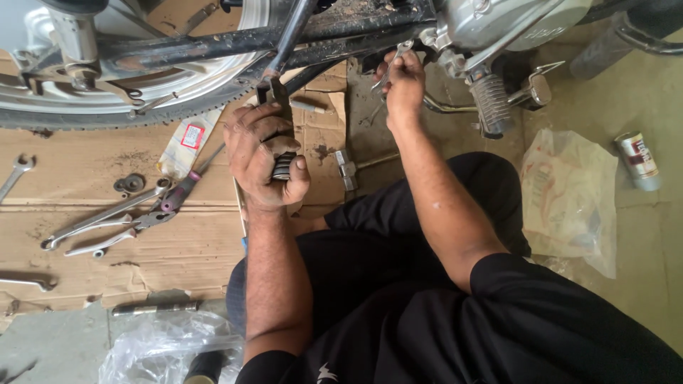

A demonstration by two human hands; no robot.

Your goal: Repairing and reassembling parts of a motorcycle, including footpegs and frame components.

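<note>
One ribbed footpeg (pixel 283 167), greasy, black; steel-ringed

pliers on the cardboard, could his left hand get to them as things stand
Probably not at once: the left hand is closed round a ribbed footpeg. The pliers lie close beside it on open cardboard, nothing covering them.

Two hands are at work: the left hand (pixel 265 158) and the right hand (pixel 402 82). On the flattened cardboard (pixel 78 235) lie four spanners, one at the far edge (pixel 16 176), two crossed together (pixel 107 213) and one lower down (pixel 28 283), beside one pair of pliers (pixel 135 229) and one pink-handled screwdriver (pixel 186 186). There are also two washers (pixel 129 184), one small tin can (pixel 638 161), two plastic bags (pixel 569 199) (pixel 160 348) and one motorcycle wheel (pixel 121 85).
</note>
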